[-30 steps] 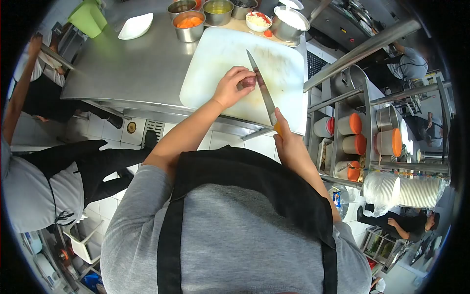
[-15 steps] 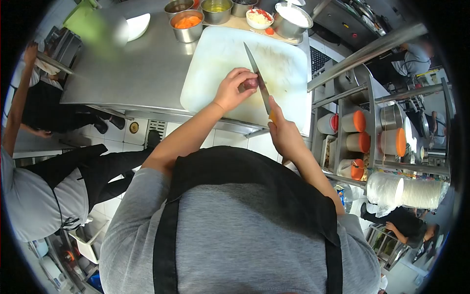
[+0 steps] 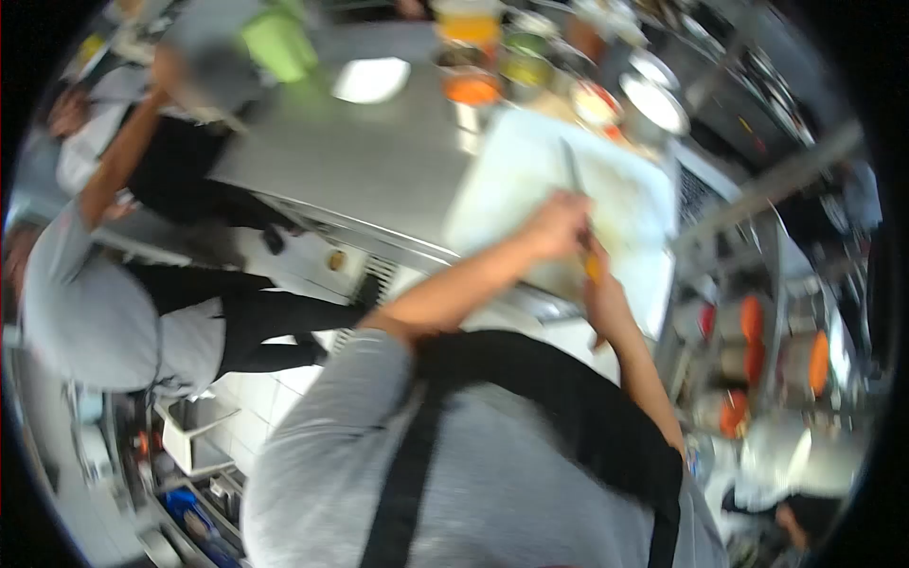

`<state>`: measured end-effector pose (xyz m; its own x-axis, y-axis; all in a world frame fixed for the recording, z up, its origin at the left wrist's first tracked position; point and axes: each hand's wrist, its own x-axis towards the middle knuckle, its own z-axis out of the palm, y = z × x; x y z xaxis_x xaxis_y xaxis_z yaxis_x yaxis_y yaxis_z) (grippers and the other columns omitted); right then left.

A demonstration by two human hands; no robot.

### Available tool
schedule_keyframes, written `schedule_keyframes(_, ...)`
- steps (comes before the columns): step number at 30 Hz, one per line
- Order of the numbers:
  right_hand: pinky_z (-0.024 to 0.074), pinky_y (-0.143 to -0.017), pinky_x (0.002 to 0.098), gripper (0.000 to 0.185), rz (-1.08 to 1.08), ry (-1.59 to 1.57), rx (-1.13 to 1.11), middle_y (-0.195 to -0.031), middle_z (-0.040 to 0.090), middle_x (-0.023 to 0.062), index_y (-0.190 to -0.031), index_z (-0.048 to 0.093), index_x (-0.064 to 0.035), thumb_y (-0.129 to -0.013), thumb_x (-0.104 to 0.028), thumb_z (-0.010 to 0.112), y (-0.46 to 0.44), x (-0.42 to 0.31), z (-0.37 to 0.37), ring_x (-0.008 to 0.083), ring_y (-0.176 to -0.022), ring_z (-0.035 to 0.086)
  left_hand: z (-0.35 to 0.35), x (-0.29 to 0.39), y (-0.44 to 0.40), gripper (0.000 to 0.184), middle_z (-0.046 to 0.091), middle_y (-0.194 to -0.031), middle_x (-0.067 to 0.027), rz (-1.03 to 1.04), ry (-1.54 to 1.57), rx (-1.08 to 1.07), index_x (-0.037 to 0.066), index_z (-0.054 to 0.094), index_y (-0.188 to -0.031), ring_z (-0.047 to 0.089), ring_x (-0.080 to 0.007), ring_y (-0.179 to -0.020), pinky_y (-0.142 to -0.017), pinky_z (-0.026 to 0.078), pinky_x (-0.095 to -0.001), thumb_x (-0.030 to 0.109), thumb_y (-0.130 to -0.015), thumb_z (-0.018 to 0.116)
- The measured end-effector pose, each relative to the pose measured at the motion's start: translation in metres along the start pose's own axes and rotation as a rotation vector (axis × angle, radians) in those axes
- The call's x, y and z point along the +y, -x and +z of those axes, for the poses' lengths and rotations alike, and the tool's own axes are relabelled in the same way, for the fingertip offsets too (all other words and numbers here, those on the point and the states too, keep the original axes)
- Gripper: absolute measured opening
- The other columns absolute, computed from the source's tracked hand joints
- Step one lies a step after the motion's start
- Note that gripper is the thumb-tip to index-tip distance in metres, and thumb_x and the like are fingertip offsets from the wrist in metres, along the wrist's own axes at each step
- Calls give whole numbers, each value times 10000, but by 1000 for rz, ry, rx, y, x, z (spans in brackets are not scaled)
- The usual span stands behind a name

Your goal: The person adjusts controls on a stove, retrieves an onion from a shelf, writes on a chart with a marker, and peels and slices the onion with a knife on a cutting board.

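The view is smeared by motion. My right hand (image 3: 608, 301) is closed round the yellow-orange handle of a kitchen knife (image 3: 570, 163), whose blade points away from me over a white cutting board (image 3: 636, 213). Close beside the blade, my left hand (image 3: 557, 225) is curled over the board. A small dark red onion (image 3: 583, 239) shows only as a blurred patch at its fingertips. Whether the blade touches the onion cannot be made out.
Metal pots, one with orange contents (image 3: 472, 89), and a bowl (image 3: 595, 102) stand behind the board. A white dish (image 3: 371, 80) lies on the steel table (image 3: 379, 161). At left, a person (image 3: 104, 303) stands near a green container (image 3: 280, 45). Shelved orange-lidded tubs (image 3: 741, 363) are at right.
My view has swung, so the board and hands sit farther right and lower in the picture. The left hand now covers more of the onion. The person at left shows more fully.
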<state>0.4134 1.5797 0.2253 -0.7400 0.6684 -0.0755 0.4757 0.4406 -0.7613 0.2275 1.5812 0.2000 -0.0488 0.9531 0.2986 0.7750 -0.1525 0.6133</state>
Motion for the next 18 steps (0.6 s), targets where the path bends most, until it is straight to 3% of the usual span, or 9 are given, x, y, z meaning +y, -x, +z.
schedule_keyframes(3, 414, -889, 456, 644, 84, 66, -42, -1092, 542, 352, -1435, 105, -200, -870, -49, 374, -2, -4, -4, 476, -1005, 550, -6, 24, -21, 389, 590, -913, -220, -128, -290, -161, 28, 486, -1091, 554, -395, -930, -784, 484, -445, 115, -733, 612)
schedule_keyframes(7, 440, -813, 475, 655, 176, 31, -69, -1025, 569, 334, -1437, 83, -208, -879, -73, 399, 4, -23, -5, 473, -926, 573, -22, 34, -20, 483, 579, -960, -207, -138, -334, -270, 41, 474, -1126, 533, -381, -968, -806, 482, -420, 101, -688, 669)
schedule_keyframes(8, 447, -777, 485, 657, -40, 76, 48, -990, 580, 324, -1437, 84, -228, -883, -88, 408, -2, 11, 6, 467, -891, 582, -25, 35, -20, 498, 575, -969, -202, -123, -315, -255, 42, 475, -1120, 528, -378, -977, -809, 482, -411, 97, -672, 686)
schedule_keyframes(11, 449, -782, 488, 651, 84, 74, -21, -979, 581, 325, -1436, 93, -243, -886, -109, 414, -2, 10, -2, 472, -900, 577, -30, 7, -18, 590, 534, -970, -181, 93, 69, 20, 58, 479, -1133, 531, -329, -981, -801, 495, -400, 123, -613, 751)
schedule_keyframes(13, 447, -796, 485, 642, 250, 31, -88, -990, 580, 327, -1434, 106, -247, -888, -132, 422, 1, -12, -10, 481, -910, 571, -29, 6, -11, 621, 482, -966, -176, -130, 302, 120, 57, 482, -1119, 523, -312, -989, -803, 507, -409, 141, -583, 784)
schedule_keyframes(14, 446, -792, 486, 641, 150, 96, -38, -977, 583, 328, -1434, 112, -248, -887, -136, 426, -2, -1, -6, 482, -898, 573, -21, -8, -12, 605, 457, -976, -169, -270, 816, -31, 80, 497, -1117, 492, -308, -1005, -811, 512, -417, 171, -598, 793)
schedule_keyframes(15, 445, -789, 486, 640, 58, 162, 8, -963, 585, 328, -1433, 118, -248, -886, -140, 431, -2, 13, -2, 482, -886, 575, -13, -11, -7, 570, 449, -985, -170, -238, 772, 52, 100, 530, -1096, 481, -314, -981, -829, 497, -417, 178, -601, 803)
schedule_keyframes(16, 443, -784, 488, 637, 68, 153, -12, -946, 589, 326, -1432, 130, -247, -884, -139, 437, 1, 8, -8, 481, -875, 575, 7, -27, -1, 504, 448, -995, -175, -50, 238, 314, 112, 570, -1046, 492, -310, -948, -829, 482, -409, 152, -601, 804)
schedule_keyframes(18, 441, -777, 492, 631, 61, 146, -13, -918, 592, 325, -1428, 154, -239, -881, -138, 454, 1, 2, -16, 482, -861, 574, 6, -19, 9, 435, 501, -962, -140, -11, 184, 405, 112, 610, -953, 509, -304, -919, -821, 460, -385, 140, -569, 813)
